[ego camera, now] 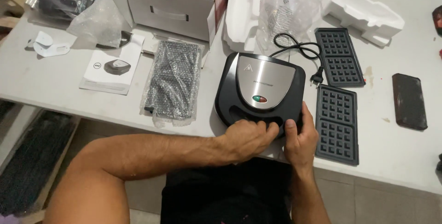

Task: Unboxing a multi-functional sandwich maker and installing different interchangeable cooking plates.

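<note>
The sandwich maker point(260, 90), black with a brushed metal lid, sits shut at the near edge of the white table point(55, 81), its cord point(294, 49) coiled behind it. I judge it heavy, rigid and smooth on top, best taken at the front handle rather than the slick lid. Two waffle plates point(337, 90) lie just beside it to the right, a bubble-wrapped plate point(174, 79) to the left. My left hand point(246, 138) curls closed over the handle; my right hand point(300, 138) pinches the front right corner, thumb on top.
</note>
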